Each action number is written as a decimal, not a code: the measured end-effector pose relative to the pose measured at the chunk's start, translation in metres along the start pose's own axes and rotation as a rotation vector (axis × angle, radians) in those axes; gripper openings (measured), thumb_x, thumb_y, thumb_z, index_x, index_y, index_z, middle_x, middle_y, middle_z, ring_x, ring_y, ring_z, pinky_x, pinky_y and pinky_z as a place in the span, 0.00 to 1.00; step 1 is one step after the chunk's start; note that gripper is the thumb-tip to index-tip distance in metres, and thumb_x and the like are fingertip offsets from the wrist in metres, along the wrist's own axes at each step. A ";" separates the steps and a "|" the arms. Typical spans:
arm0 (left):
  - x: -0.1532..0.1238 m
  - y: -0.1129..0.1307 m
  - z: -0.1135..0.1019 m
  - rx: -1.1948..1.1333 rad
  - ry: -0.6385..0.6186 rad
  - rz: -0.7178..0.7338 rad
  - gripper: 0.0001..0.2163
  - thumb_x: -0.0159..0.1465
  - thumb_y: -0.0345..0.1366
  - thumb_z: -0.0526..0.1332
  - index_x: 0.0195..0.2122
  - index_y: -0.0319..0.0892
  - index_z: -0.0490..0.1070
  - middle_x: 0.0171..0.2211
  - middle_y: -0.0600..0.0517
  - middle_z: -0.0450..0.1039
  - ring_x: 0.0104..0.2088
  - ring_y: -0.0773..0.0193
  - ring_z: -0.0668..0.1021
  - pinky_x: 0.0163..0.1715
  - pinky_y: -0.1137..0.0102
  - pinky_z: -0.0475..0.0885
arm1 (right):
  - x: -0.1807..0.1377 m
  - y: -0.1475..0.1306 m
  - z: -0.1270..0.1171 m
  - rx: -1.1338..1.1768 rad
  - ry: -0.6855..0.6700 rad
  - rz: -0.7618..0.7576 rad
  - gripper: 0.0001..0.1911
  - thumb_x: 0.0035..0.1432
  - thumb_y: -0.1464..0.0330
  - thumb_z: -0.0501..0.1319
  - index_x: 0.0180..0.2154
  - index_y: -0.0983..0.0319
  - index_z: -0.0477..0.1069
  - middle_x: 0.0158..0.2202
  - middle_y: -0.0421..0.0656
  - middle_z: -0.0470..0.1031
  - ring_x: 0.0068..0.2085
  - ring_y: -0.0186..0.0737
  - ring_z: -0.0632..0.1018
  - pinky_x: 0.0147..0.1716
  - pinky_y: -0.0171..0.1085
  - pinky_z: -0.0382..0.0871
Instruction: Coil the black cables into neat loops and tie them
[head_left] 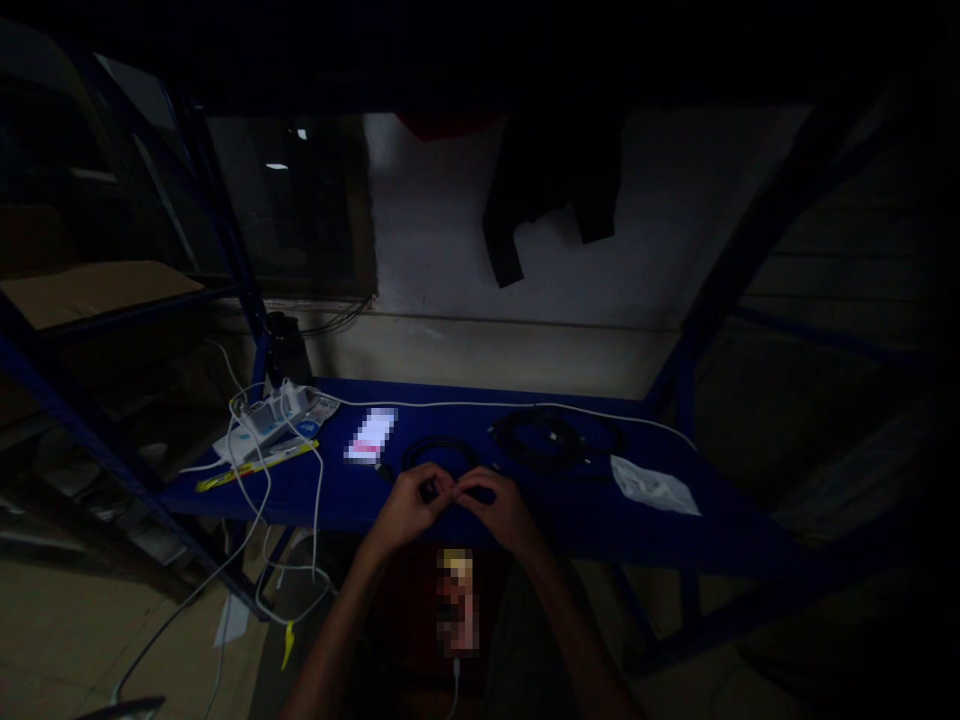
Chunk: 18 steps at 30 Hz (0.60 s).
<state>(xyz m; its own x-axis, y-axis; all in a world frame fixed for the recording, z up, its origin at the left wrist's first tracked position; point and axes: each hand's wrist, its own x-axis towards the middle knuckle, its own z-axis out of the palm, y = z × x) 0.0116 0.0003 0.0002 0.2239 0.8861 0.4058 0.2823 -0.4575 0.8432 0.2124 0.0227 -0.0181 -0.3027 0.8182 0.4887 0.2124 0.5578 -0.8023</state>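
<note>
One black cable point(441, 441) arcs just beyond left grip point(412, 496) and right grip point(499, 497).

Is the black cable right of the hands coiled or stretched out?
Coiled: the black cable lies in round loops on the blue table, beyond the right hand.

V dim, R edge near-black; bright screen point(372, 434) pixelated

Right of the hands point(495, 501), the blue shelf point(577, 525) leaves passage; a black cable loop point(439, 441) obstructs beyond them.
</note>
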 end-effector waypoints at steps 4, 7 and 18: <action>0.000 0.001 0.002 -0.003 0.003 -0.011 0.11 0.70 0.43 0.66 0.39 0.40 0.78 0.35 0.49 0.79 0.36 0.62 0.78 0.40 0.69 0.70 | 0.000 0.001 -0.002 -0.041 -0.041 -0.018 0.05 0.66 0.67 0.67 0.39 0.57 0.83 0.42 0.46 0.83 0.45 0.45 0.82 0.48 0.43 0.74; 0.000 0.000 0.002 -0.003 -0.002 -0.022 0.10 0.70 0.42 0.65 0.41 0.41 0.79 0.36 0.49 0.80 0.38 0.61 0.79 0.41 0.69 0.71 | -0.002 0.002 0.000 -0.094 -0.044 0.012 0.05 0.66 0.67 0.66 0.41 0.56 0.82 0.43 0.45 0.84 0.46 0.47 0.82 0.51 0.46 0.74; -0.003 -0.004 0.002 0.271 -0.005 0.127 0.06 0.74 0.35 0.61 0.45 0.44 0.79 0.43 0.48 0.81 0.45 0.56 0.80 0.50 0.60 0.71 | -0.057 0.004 -0.110 -0.692 0.365 -0.029 0.20 0.68 0.53 0.65 0.57 0.53 0.74 0.57 0.50 0.79 0.58 0.55 0.78 0.60 0.56 0.71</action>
<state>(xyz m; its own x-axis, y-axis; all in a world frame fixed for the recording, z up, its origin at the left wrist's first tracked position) 0.0120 -0.0006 -0.0056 0.2773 0.8206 0.4996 0.4909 -0.5681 0.6606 0.3327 -0.0067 -0.0112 -0.0177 0.7289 0.6844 0.7764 0.4414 -0.4500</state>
